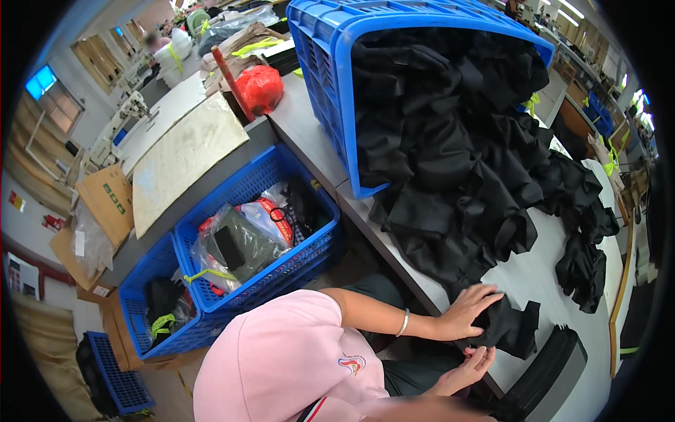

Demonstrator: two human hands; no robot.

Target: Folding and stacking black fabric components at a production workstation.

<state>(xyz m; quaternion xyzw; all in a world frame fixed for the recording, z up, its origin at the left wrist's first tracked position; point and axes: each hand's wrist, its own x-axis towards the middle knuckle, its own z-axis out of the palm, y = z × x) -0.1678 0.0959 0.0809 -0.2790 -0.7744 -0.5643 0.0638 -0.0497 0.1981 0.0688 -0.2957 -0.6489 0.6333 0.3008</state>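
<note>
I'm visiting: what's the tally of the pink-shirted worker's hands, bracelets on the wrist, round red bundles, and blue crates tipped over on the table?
Left hand and right hand: 2
Bracelet: 1
Red bundle: 1
Tipped blue crate: 1
Total: 5

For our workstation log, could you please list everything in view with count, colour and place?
Tipped crate: 1, blue, on the tabletop
Tabletop: 1, pale grey, right
Cloth pile: uncountable, black, spilling from tipped crate
Cloth piece: 1, black, at the hands
Ribbed object: 1, black-grey, lower right
Open crates: 2, blue, left of the tabletop
Plastic bag: at least 1, clear, larger open crate
Dark slab: 1, black, on that bag
Bundle: 1, red, upper left
Board: 1, cream, upper left
Cardboard: several, brown, far left
Sewing machine: at least 1, white, upper left
Shirt: 1, pink, on person
Bracelet: 1, silvery, left wrist
Left hand: 1, bare, on cloth piece
Right hand: 1, bare, beside left hand
</note>
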